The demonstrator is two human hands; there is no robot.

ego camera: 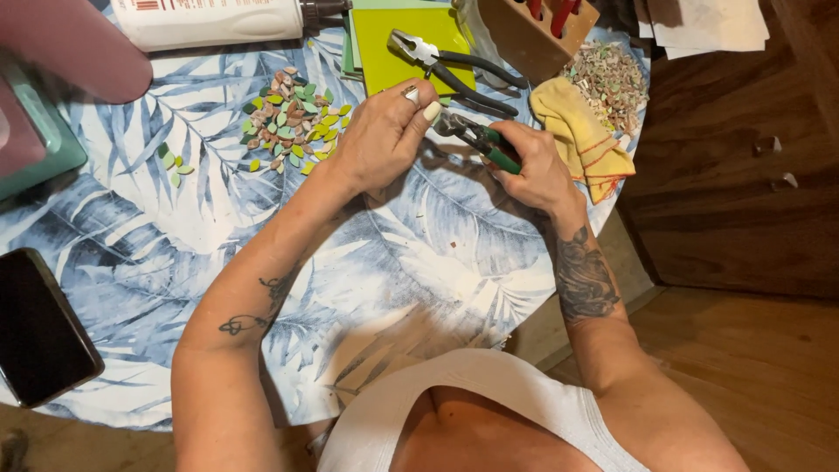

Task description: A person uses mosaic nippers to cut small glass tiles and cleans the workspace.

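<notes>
Bare forearms, both tattooed; silver ring on the left hand [382, 133], pale nail polish, white sleeveless top.

phone [39, 328] left on table [175, 227]; cloth [581, 135] right of leaf pieces [293, 118]

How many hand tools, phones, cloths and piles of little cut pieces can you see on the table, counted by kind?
Pliers-type tools: 2, the green-handled nippers held in the right hand with the left hand at their tip, and the black-handled pliers
Phones: 1, the black phone
Cloths: 1, the yellow cloth
Piles of cut pieces: 2, leaf pile and scrap pile
Total: 6
</notes>
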